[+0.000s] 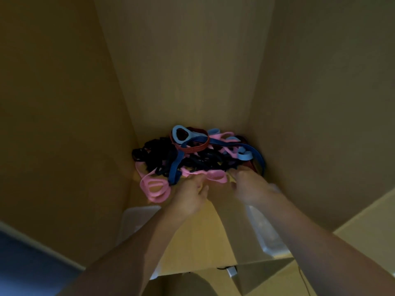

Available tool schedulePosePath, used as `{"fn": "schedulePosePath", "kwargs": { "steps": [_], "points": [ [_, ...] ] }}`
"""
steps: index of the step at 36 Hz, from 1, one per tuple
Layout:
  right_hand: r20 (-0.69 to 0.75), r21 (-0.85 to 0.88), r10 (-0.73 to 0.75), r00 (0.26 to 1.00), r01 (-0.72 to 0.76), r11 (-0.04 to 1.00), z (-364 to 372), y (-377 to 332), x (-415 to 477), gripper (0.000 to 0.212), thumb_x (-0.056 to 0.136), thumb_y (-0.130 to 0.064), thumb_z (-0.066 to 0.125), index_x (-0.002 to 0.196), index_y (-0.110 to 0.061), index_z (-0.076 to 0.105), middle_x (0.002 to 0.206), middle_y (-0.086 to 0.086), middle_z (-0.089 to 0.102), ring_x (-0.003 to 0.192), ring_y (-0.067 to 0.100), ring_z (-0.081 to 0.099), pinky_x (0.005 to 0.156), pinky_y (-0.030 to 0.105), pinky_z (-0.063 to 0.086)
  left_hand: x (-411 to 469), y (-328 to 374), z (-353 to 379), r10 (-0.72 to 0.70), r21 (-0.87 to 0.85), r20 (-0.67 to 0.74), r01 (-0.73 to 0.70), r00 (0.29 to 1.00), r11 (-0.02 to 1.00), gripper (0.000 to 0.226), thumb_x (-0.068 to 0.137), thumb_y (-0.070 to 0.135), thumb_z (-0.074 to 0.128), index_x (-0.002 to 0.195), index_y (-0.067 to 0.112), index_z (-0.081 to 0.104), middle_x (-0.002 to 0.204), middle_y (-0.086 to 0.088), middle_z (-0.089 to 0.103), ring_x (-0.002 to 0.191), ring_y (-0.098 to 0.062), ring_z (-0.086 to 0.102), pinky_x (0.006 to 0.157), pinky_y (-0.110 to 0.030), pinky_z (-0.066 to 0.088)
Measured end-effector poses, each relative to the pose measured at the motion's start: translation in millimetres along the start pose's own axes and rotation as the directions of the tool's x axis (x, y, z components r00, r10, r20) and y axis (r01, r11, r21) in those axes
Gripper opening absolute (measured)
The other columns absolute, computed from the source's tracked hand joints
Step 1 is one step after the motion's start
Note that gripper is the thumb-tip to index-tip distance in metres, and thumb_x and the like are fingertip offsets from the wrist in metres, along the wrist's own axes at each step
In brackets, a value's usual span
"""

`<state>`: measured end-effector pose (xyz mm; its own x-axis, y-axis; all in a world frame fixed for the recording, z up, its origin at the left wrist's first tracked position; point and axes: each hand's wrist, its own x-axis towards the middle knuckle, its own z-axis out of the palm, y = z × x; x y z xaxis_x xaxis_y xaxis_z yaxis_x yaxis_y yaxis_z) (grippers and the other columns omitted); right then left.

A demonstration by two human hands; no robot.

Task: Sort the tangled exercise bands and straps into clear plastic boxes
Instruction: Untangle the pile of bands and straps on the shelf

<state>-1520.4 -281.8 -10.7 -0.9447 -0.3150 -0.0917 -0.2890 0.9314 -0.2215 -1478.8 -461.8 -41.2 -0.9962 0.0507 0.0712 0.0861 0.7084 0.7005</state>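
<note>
The left hand (190,196) and right hand (249,185) meet the tangled pink, blue and black elastic bands (192,155), grip unclear through blur; tugging may tighten knots.

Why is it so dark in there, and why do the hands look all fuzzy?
Head view: dim, because the tall cardboard box walls shade the pile of bands at the bottom; the right hand is smeared by motion blur, the left hand a little less; the wide lens makes the walls look splayed.

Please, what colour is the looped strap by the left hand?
The looped strap is pink; head view.
</note>
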Motion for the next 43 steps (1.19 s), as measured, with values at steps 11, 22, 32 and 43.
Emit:
{"fn": "schedulePosePath", "kwargs": {
  "steps": [11,22,32,43],
  "points": [
    [-0.002,0.003,-0.241,0.97,0.241,0.97,-5,-37,90,0.049,0.09,-0.032,0.057,0.134,-0.011,0.049,0.129,0.012,0.053,0.117,0.029,0.051,0.096,0.037,0.046,16,-38,-37,-0.134,0.037,-0.211,0.145,0.968,0.989,0.033,0.092,0.012,0.059,0.125,0.006,0.06,0.12,-0.012,0.063,0.108,-0.024,0.062,0.082,-0.01,0.035],
    [0.101,-0.037,-0.3,0.949,0.305,0.952,17,-55,150,0.041,0.092,-0.016,0.051,0.132,-0.012,0.052,0.128,0.011,0.058,0.116,0.029,0.055,0.097,0.038,0.045,34,-57,-53,-0.192,0.174,-0.275,0.245,0.942,0.954,0.043,0.097,0.026,0.051,0.138,0.014,0.048,0.139,-0.002,0.051,0.127,-0.015,0.048,0.101,-0.019,0.033],
    [-0.069,0.114,-0.175,0.982,0.182,0.977,-14,-32,144,0.027,0.095,-0.033,0.051,0.09,-0.008,0.062,0.076,0.009,0.062,0.078,0.029,0.063,0.06,0.029,0.04,51,-55,-56,-0.157,0.19,-0.253,0.208,0.955,0.959,0.043,0.096,0.023,0.052,0.138,0.013,0.047,0.137,-0.005,0.05,0.126,-0.019,0.046,0.103,-0.023,0.033],
    [-0.285,0.393,0.058,0.957,0.061,0.917,-58,-8,122,0.027,0.098,-0.025,0.049,0.088,-0.005,0.065,0.069,0.007,0.061,0.071,0.03,0.063,0.061,0.03,0.047,75,-62,-43,-0.096,0.284,-0.171,0.142,0.981,0.948,0.062,0.088,0.024,0.065,0.143,0.015,0.04,0.142,-0.01,0.036,0.127,-0.029,0.041,0.103,-0.038,0.04]
  ]
}}
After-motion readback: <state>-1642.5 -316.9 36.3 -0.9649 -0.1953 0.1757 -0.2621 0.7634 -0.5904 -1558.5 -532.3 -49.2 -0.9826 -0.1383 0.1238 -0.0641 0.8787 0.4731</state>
